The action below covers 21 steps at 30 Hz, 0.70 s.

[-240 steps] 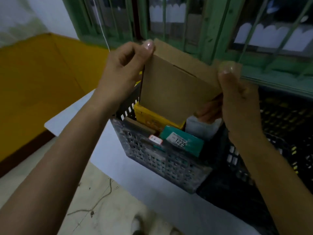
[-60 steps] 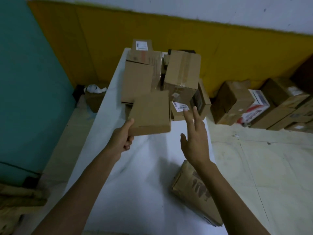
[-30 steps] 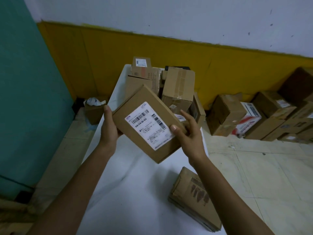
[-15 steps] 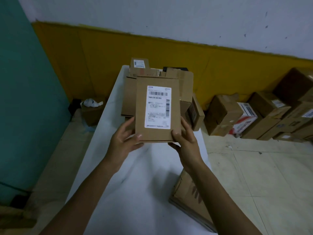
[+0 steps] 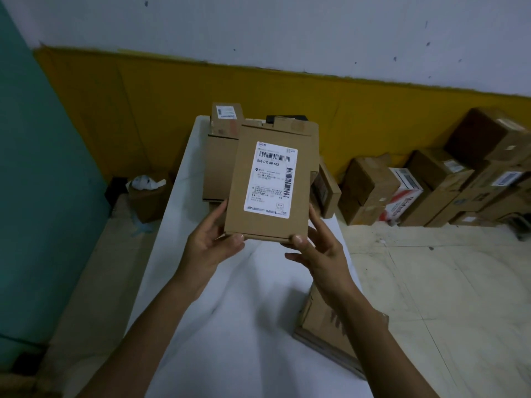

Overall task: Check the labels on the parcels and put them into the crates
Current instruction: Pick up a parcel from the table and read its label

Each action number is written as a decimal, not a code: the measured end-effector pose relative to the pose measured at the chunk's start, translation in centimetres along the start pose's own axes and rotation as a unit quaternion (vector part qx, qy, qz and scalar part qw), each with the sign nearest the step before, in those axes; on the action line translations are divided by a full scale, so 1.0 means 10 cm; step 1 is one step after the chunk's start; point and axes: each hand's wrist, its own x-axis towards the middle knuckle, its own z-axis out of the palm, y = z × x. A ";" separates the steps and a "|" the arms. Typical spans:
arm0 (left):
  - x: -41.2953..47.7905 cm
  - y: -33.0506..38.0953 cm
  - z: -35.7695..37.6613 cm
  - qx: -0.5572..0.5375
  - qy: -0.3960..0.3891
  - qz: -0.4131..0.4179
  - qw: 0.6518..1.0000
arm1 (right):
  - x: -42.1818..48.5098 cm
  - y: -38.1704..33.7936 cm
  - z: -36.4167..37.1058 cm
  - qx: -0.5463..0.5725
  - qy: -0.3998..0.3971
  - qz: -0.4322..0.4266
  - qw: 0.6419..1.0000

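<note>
A flat brown cardboard parcel stands upright in front of me over the white table. Its white shipping label with barcodes faces me and reads 546-G10-00-503. My left hand holds its lower left corner, thumb on the front and fingers behind. My right hand holds the lower right corner the same way. Behind it several more cardboard parcels are piled at the table's far end. No crate is in view.
A flattened carton leans against the table's right side. Several boxes line the yellow wall on the floor at right. A small open box with white paper sits on the floor left of the table, beside a teal wall.
One second ago the parcel was tilted; since then both hands have turned it upright with the label facing me. Over the last half second it has barely moved.
</note>
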 end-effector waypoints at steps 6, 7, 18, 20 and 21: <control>-0.10 -0.05 0.22 0.006 0.014 0.003 1.000 | -0.10 -0.05 -0.19 -0.004 0.009 -0.008 1.000; -0.11 -0.06 0.27 0.006 0.016 0.004 1.000 | -0.10 -0.07 -0.24 -0.006 0.008 -0.009 1.000; -0.44 -0.30 1.25 0.024 0.105 0.014 0.994 | -0.35 -0.08 -1.13 0.013 -0.035 -0.019 0.999; -0.55 -0.34 1.37 0.034 0.123 0.017 0.992 | -0.39 -0.04 -1.24 0.013 -0.057 -0.016 0.998; -0.61 -0.36 1.40 0.039 0.135 0.019 0.990 | -0.40 -0.03 -1.27 0.013 -0.070 -0.015 0.997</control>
